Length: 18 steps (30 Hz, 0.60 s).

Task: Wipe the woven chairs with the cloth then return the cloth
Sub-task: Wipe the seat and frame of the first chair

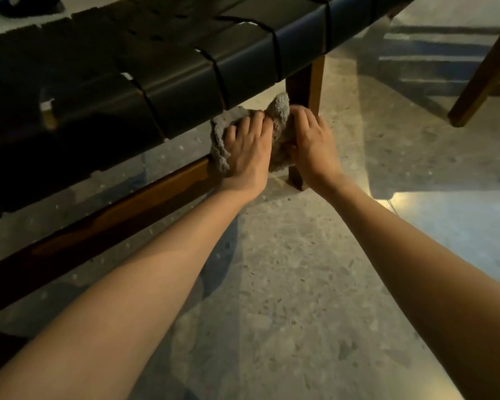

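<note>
Two bare forearms, yours, enter from the bottom edge and converge toward the middle of the view over the speckled stone floor (286, 284).

Item: left hand (247, 151). Fingers curled down over the grey cloth (279, 111), pressing it where the lower wooden rail (104, 223) meets the chair's front corner. Holding cloth.

Item: right hand (312, 145). Touching the left hand's side of the bundle, fingers bent around the cloth against the wooden leg (303, 82). Also gripping cloth; thumb hidden.

Item: cloth. Bunched, between both hands, one tuft poking up above the knuckles just under the seat edge. Its bulk lies forward of your palms, wrapped on the leg, whose long axis runs upright; the rail's long axis runs away to your left. By my reading, the next stroke follows one of those two lines, and the left hand is better placed for the rail.

Item: woven chair (185, 62). Dark straps, seat above and beyond the hands.

Item: second chair leg (482, 79). Far right, well apart.

Return of cloth: not yet begun, by judgement.
</note>
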Motion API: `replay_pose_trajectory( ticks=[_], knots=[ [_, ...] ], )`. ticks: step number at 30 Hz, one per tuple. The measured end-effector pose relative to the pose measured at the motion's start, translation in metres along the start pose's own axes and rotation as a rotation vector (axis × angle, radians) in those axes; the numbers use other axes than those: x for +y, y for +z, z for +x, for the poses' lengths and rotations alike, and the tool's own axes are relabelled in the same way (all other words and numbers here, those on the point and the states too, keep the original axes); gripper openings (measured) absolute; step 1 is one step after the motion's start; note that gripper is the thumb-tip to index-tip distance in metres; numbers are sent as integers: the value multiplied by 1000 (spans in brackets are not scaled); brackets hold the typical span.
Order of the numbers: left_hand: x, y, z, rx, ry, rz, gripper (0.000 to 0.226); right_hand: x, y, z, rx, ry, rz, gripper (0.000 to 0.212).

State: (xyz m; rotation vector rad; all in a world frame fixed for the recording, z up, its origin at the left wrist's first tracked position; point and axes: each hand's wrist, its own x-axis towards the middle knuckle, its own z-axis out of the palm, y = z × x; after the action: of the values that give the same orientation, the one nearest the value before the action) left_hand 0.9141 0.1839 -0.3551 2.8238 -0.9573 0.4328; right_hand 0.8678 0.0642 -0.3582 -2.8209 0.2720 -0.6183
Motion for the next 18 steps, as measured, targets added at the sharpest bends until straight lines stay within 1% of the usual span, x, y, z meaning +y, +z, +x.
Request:
replay_pose_trajectory(
  ticks=[3, 5, 6, 7, 9, 11, 12, 13, 14, 16, 18],
  knots=[
    [11, -2, 2, 8, -19, -69, 52, 1, -16, -6, 112, 81, 267, 39],
    [17, -2, -3, 26, -47, -174, 57, 1, -24, -14, 255, 159, 338, 26],
    [20, -2, -5, 40, -49, -207, 62, 1, -26, -18, 337, 198, 347, 23],
    [23, -2, -8, 39, -42, -219, 66, 1, -27, -23, 417, 239, 342, 23],
    [30, -1, -7, 0, -3, -216, 71, 3, -26, -28, 556, 337, 335, 31],
    [38, -1, 1, -59, 16, -211, 70, 5, -25, -21, 632, 469, 428, 35],
    [41, -1, 7, -87, 17, -210, 69, 7, -24, -14, 644, 534, 505, 34],
    [44, -2, 14, -120, 8, -224, 68, 9, -24, -5, 616, 571, 592, 34],
    [46, -4, 21, -159, -8, -246, 67, 12, -25, 4, 547, 574, 696, 36],
    [48, -5, 33, -221, -43, -291, 65, 19, -27, 18, 289, 511, 880, 40],
    [49, -6, 37, -254, -69, -316, 65, 23, -29, 26, 18, 430, 989, 41]
  ],
)
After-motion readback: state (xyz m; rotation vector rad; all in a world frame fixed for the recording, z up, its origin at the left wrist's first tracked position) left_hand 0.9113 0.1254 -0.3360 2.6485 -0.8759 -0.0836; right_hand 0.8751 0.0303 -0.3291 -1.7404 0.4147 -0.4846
